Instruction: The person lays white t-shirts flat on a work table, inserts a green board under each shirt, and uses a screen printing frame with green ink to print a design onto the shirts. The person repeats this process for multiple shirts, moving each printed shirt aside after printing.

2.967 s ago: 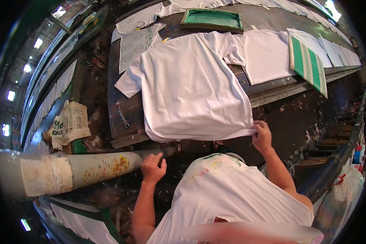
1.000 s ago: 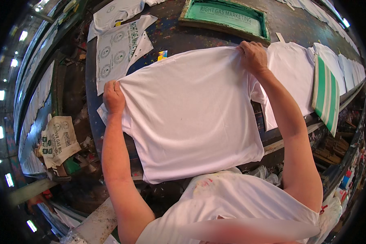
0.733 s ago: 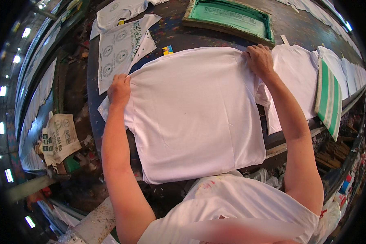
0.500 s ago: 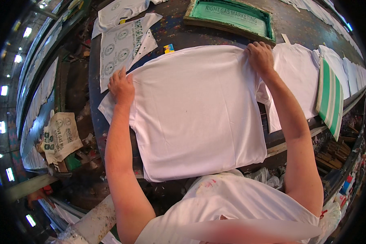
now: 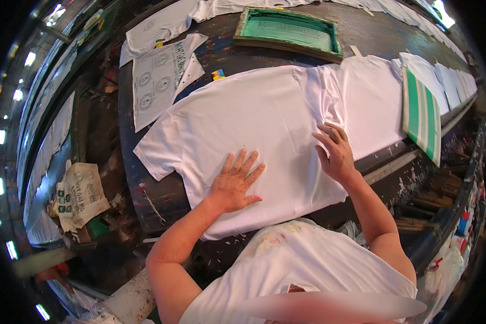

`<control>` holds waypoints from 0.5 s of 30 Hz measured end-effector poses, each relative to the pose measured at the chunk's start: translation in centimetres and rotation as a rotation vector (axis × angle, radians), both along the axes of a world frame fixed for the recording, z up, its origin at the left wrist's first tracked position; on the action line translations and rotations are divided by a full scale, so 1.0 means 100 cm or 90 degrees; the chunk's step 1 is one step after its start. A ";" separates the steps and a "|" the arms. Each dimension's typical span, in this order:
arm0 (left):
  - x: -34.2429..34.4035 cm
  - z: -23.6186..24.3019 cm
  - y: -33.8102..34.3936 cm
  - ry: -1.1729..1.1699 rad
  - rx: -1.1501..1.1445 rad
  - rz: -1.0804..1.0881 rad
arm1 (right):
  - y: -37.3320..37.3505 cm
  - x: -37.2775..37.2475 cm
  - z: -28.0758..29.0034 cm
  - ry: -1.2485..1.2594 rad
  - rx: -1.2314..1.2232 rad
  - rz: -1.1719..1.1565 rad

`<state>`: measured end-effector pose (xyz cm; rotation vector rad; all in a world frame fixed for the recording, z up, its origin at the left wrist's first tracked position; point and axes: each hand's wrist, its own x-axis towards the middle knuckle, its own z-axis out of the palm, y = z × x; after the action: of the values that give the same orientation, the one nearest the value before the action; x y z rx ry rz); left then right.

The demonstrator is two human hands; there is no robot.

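Observation:
A white T-shirt [image 5: 259, 119] lies spread on a dark, paint-spotted table [image 5: 216, 38], its left sleeve out near the table's end. My left hand [image 5: 234, 182] lies on the shirt's lower middle with fingers spread. My right hand [image 5: 333, 151] is at the shirt's right side, fingers apart and slightly curved, touching or just over the fabric; which, I cannot tell. Another white shirt [image 5: 370, 102] lies to the right, partly under a green-and-white striped board [image 5: 421, 113]. A printed cloth [image 5: 156, 81] lies beyond the left sleeve, beside a small yellow-and-blue card [image 5: 218, 75].
A green screen frame [image 5: 286, 31] sits at the back of the table. A wrench [image 5: 151, 203] lies near the left edge. A printed rag [image 5: 81, 194] hangs on a structure at the left. A grey pipe [image 5: 121, 302] crosses the lower left; wooden racks [image 5: 437, 191] stand at lower right.
Both hands have let go of the shirt's shoulders and moved down toward me onto its body, fingers opening. The shirt, earlier held along the upper edge, now lies with its left sleeve flatter.

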<state>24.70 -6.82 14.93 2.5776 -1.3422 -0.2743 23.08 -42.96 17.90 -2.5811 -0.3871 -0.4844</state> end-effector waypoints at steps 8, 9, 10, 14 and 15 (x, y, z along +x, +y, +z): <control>0.130 -0.036 -0.040 -0.171 -0.026 0.211 | -0.001 -0.113 0.024 0.006 -0.023 -0.059; 0.134 -0.037 -0.052 -0.184 -0.054 0.217 | 0.002 -0.126 0.025 0.001 -0.026 -0.059; 0.133 -0.038 -0.073 -0.170 -0.049 0.232 | 0.005 -0.138 0.025 -0.009 -0.026 -0.069; 0.063 -0.030 -0.152 -0.109 -0.050 0.085 | 0.012 -0.174 0.018 -0.004 -0.006 -0.131; 0.041 -0.026 -0.163 -0.083 -0.041 0.010 | 0.012 -0.179 0.017 -0.006 -0.001 -0.150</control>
<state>28.81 -23.11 12.33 2.5906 -1.3504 -0.0600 5.18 -41.73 19.55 -2.6407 -0.0855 -0.5765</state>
